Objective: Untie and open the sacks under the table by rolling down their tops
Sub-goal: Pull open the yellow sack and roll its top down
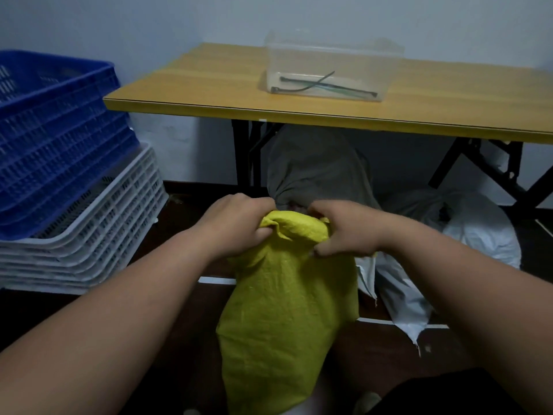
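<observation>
A coarse woven yellow sack (287, 310) stands upright on the dark floor in front of the table. The left hand (236, 226) and right hand (344, 232) both grip its bunched, rolled top, fingers curled into the fabric. Under the wood-grain tabletop (209, 85) sit one grey sack (317, 169) and one white sack (478, 235). A clear plastic box (326, 67) holds dark cable ties. No writing is legible.
</observation>
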